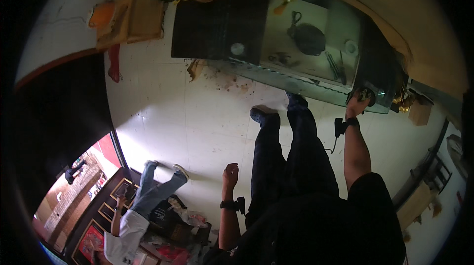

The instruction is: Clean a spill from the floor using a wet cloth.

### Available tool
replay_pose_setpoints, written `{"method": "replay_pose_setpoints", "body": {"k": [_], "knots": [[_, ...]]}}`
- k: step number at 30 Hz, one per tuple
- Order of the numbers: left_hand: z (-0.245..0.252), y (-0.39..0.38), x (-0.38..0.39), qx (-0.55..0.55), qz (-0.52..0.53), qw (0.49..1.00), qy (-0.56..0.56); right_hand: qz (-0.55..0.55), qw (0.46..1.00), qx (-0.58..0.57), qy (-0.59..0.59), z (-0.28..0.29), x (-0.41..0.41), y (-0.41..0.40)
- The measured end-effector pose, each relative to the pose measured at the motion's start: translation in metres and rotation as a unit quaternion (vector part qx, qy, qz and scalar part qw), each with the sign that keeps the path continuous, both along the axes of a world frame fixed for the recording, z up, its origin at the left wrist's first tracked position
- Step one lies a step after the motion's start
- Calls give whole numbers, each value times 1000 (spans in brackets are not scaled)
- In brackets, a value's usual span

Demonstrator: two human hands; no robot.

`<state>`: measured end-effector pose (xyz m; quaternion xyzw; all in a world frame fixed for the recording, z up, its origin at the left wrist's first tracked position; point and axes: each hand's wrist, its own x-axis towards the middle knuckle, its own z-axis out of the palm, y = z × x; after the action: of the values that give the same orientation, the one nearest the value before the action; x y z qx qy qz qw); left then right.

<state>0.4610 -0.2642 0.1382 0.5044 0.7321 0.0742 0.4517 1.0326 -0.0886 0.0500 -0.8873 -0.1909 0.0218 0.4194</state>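
Note:
My right hand (pixel 357 104) is at the front right corner of a glass-topped table (pixel 296 86), closed on a dark round object (pixel 368 96) whose kind I cannot tell. Away from the table, my left hand (pixel 231 174) hangs over the floor with its fingers curled and nothing visible in it. Through the glass show a dark oval item (pixel 310 39) with a cord or handle, a small white roll-like thing (pixel 350 46) and several slim dark tools (pixel 332 65). A pale round disc (pixel 237 49) lies at the table's left part.
A wooden box-like stand (pixel 145 17) with an orange object is at the upper left. Another person in a white shirt (pixel 127 233) stands at the lower left, near bags (pixel 166 217) and picture frames (pixel 106 211). Dark debris (pixel 229 79) lies on the floor. A cardboard box (pixel 420 113) sits right.

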Motion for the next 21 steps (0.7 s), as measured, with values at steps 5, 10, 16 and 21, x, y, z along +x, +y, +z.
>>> {"method": "replay_pose_setpoints", "body": {"k": [5, 10, 16, 21], "knots": [[-9, -21, -55, -118, 96, 988, -35, 10, 999, 16, -34, -26, -57, 7], [1, -60, -124, -137, 193, 971, -40, 17, 995, -19, -98, -30, -157, 45], [17, -113, -171, -157, 319, 931, -89, -12, 985, -98, -141, -39, -240, 94], [22, -118, -192, -213, 362, 901, -109, -14, 987, -145, -70, -35, -309, 139]]}}
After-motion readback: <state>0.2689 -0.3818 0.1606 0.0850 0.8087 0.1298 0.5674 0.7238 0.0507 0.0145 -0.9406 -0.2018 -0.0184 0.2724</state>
